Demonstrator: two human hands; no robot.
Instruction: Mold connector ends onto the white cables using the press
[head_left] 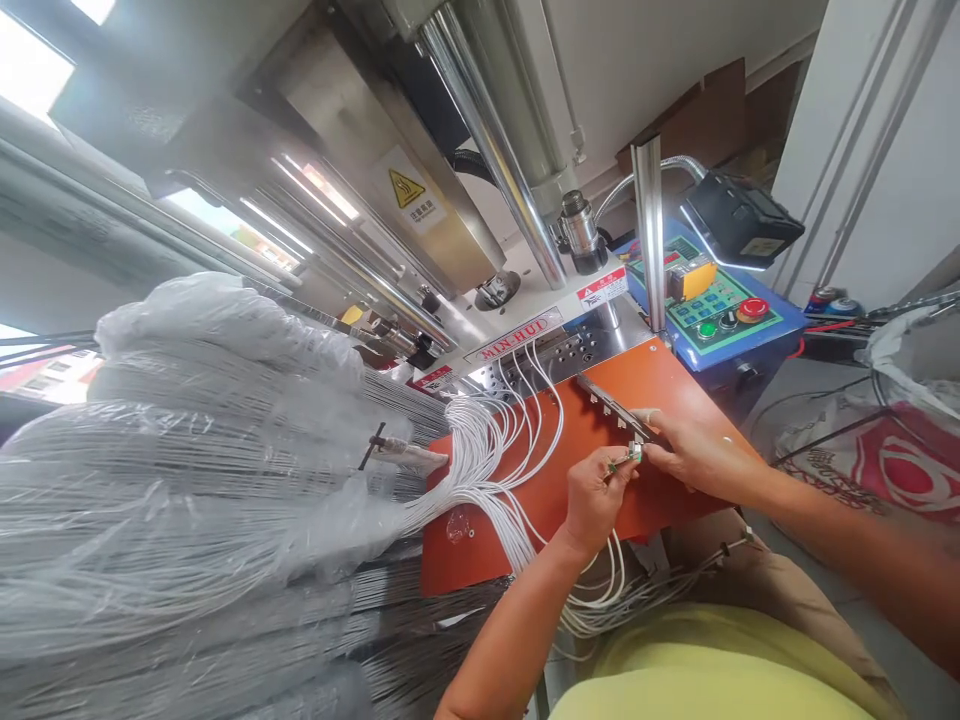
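Observation:
My left hand [596, 492] is closed in a pinch on a small green circuit board with a metal plug end [635, 453], held over the orange work surface. My right hand [688, 452] is beside it, its thumb and fingers closed round the near end of a dark metal bar [606, 402]. Small pale pieces sit along that bar. White cables [480, 440] bunch together left of my hands, and several thin ones run up into the machine's front. More white cable loops [611, 580] hang below my left hand.
Behind the orange board [540, 510] stands a press machine [517, 340] with metal columns. Its blue control box [739, 345] has a red stop button. Large plastic-wrapped cable bundles [187, 480] fill the left side. A black lamp [742, 220] hangs at upper right.

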